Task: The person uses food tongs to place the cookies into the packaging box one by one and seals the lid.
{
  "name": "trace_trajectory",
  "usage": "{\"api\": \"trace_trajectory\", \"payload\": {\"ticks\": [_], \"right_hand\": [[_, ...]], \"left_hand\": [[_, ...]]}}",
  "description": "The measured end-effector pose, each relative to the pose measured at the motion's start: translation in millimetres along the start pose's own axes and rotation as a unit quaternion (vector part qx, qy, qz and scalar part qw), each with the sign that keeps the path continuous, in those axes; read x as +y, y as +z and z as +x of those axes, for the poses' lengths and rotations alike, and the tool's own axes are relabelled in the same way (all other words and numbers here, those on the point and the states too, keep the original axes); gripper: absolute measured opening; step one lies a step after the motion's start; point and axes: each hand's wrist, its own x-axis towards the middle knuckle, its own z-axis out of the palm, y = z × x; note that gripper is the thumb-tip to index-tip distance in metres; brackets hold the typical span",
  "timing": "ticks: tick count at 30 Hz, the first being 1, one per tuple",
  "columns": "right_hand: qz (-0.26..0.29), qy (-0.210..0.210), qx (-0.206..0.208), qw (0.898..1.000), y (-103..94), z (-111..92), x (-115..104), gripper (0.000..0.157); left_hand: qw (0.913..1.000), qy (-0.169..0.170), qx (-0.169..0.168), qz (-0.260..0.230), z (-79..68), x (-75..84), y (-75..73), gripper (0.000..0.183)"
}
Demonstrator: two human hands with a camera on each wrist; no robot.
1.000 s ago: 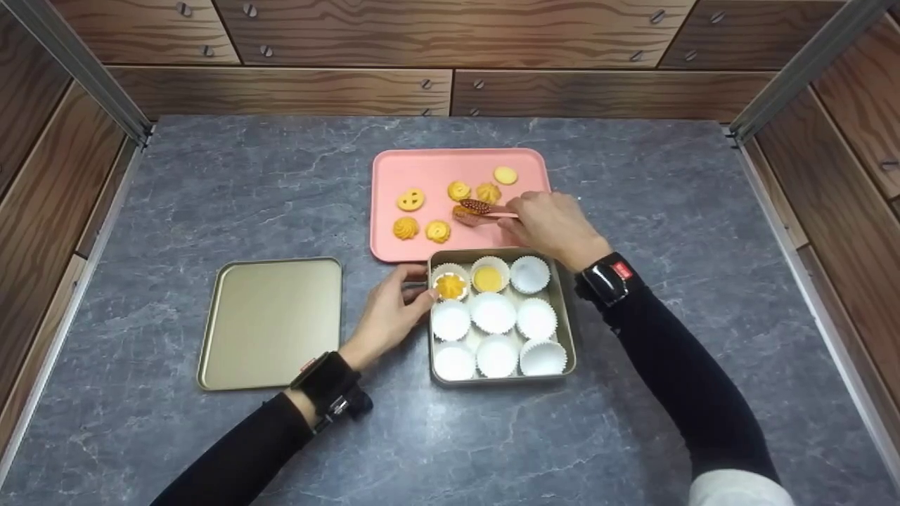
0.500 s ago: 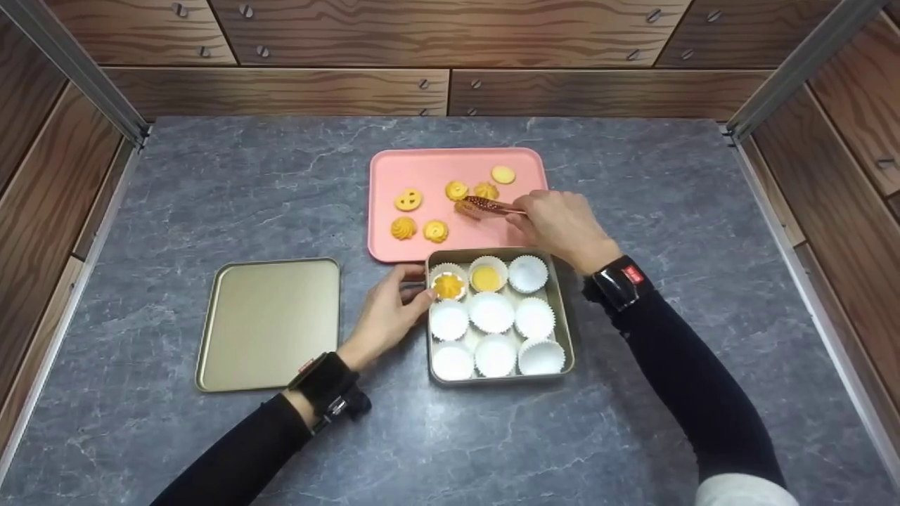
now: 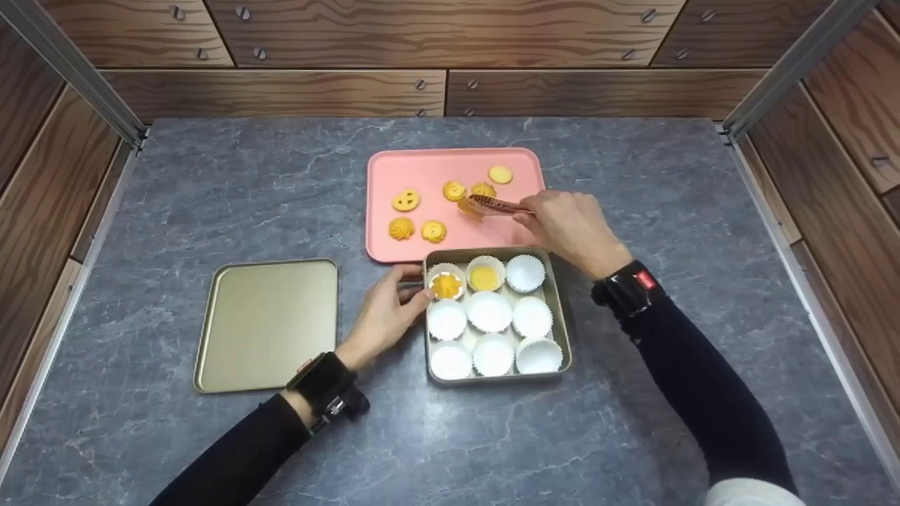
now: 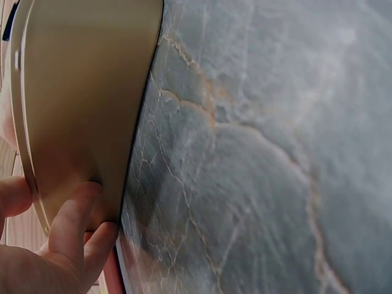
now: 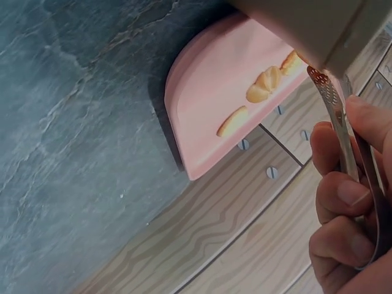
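Observation:
My right hand [image 3: 571, 228] grips metal tongs [image 5: 340, 131] with perforated tips. In the head view a golden cookie [image 3: 470, 209] shows between the tips, over the pink tray [image 3: 383, 169]. My left hand [image 3: 385, 309] holds the left wall of a square gold tin [image 3: 568, 337], thumb at the rim and fingers against the outer side, seen close in the left wrist view. White paper cups [image 3: 489, 312] fill the tin in rows. A star-shaped cookie [image 3: 446, 286] sits in the back left cup, and a flat yellow cookie [image 3: 483, 278] in the cup beside it.
Several more cookies lie on the tray, among them a pretzel-shaped one [image 3: 406, 200], a swirled one [image 3: 401, 228] and a plain oval one [image 3: 500, 174]. The tin's lid [image 3: 271, 327] lies left of my left hand. Wood-patterned panels [image 3: 337, 35] border the grey marbled table.
The tongs' tips have closed together on the cookie, and my right hand has drawn slightly to the right with them. My left hand stays on the tin.

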Motion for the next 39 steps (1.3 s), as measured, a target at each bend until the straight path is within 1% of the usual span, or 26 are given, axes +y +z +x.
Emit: {"api": "trace_trajectory", "payload": {"ticks": [5,12,16,22,28,35,39], "right_hand": [[-0.003,-0.017,0.034,0.999,-6.6,-13.1,0.4,0.020],[-0.009,-0.057,0.080,0.995,-14.7,-32.8,0.4,0.019],[-0.018,-0.065,0.099,0.993,-19.6,-43.7,0.3,0.019],[-0.026,-0.071,0.108,0.991,-28.5,-56.6,-2.0,0.019],[-0.033,-0.086,0.124,0.988,-39.0,-73.0,-3.1,0.020],[-0.040,-0.097,0.126,0.986,-49.0,-92.4,-5.8,0.021],[-0.048,-0.107,0.126,0.985,-54.2,-102.1,-7.8,0.022]], "left_hand": [[1.0000,-0.001,0.000,0.005,0.7,0.3,0.2,0.043],[1.0000,-0.007,-0.003,0.004,0.5,0.7,0.9,0.044],[1.0000,-0.004,-0.002,0.004,0.0,-0.3,0.8,0.043],[0.9999,-0.001,0.008,0.008,-0.8,-2.3,-0.6,0.042],[1.0000,-0.002,0.004,0.004,-0.6,-2.5,0.0,0.043],[1.0000,0.001,0.006,0.006,-0.6,-2.2,0.7,0.043],[1.0000,-0.004,0.006,0.005,-0.9,-2.0,0.4,0.043]]}}
